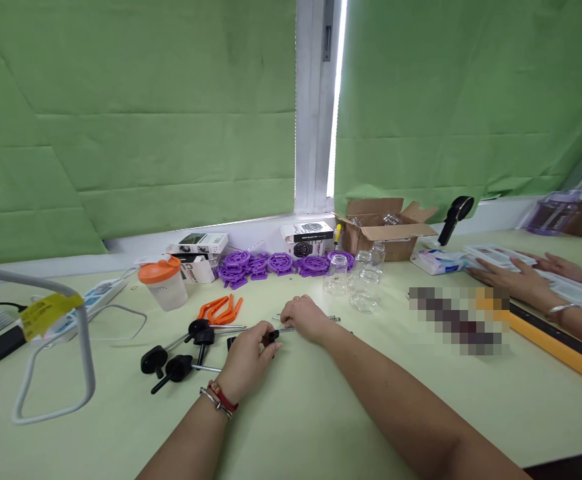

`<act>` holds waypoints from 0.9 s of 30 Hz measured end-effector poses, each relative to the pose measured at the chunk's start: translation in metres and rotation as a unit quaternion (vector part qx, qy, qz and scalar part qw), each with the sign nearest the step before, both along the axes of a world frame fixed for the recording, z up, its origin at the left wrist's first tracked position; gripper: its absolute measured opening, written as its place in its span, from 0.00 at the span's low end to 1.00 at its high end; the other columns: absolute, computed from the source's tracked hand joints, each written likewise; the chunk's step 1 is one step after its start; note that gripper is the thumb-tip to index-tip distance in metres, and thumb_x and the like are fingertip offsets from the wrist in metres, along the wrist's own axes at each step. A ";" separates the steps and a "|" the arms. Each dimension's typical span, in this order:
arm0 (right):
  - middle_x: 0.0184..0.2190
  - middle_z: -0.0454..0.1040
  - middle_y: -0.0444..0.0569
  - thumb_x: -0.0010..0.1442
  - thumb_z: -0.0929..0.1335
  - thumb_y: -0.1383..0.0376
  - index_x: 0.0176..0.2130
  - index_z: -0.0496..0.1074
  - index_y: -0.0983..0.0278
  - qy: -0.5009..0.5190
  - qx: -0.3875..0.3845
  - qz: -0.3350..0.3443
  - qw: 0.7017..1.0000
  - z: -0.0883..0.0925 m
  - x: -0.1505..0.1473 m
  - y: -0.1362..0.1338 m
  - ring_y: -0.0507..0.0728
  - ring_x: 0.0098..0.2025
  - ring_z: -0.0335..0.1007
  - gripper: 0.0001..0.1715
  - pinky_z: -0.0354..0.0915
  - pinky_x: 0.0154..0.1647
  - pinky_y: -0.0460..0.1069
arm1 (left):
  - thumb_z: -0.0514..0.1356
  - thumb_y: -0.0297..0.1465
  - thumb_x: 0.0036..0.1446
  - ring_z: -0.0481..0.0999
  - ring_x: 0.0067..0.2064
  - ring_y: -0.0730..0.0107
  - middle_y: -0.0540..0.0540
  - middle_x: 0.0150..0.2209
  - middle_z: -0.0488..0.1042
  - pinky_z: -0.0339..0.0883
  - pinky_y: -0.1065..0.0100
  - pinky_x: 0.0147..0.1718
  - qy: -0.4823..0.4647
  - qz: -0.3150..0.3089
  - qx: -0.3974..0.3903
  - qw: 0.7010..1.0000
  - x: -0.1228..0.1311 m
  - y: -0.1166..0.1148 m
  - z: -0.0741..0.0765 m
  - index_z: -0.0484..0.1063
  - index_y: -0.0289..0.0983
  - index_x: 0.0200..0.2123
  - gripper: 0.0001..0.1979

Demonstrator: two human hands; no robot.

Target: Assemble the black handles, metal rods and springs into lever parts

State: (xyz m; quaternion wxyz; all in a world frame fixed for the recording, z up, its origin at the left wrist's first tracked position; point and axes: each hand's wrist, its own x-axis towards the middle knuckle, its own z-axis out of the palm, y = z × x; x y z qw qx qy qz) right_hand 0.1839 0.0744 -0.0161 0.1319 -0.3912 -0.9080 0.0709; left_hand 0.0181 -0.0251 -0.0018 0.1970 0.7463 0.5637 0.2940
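My left hand (pixel 249 355) is closed around a small black part (pixel 271 337), mostly covered by the fingers. A thin metal rod (pixel 285 329) runs from it toward my right hand (pixel 305 319), whose fingers are pinched at the rod's far end. The fingertips hide what else may be there. Just right of that hand lies a small coil spring (pixel 334 319). Left of my left hand are several black-headed pieces with metal rods (pixel 178 367), lying on the table. Behind them rest orange plastic handles (pixel 221 310).
Glass jars (pixel 365 297) stand right of centre. Purple plastic wheels (pixel 281 264), an orange-lidded cup (pixel 167 288) and an open cardboard box (pixel 388 237) line the back. A grey metal frame (pixel 89 353) rises at left. A co-worker's hands (pixel 525 280) rest on clear trays (pixel 578 288).
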 end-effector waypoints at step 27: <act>0.31 0.77 0.45 0.50 0.64 0.74 0.27 0.75 0.62 -0.003 0.008 0.012 1.000 0.002 0.000 -0.002 0.53 0.35 0.66 0.12 0.50 0.38 0.48 | 0.56 0.35 0.52 0.68 0.31 0.68 0.50 0.29 0.71 0.58 0.69 0.31 0.004 -0.014 0.002 1.000 -0.002 0.001 -0.001 0.64 0.39 0.33 0.07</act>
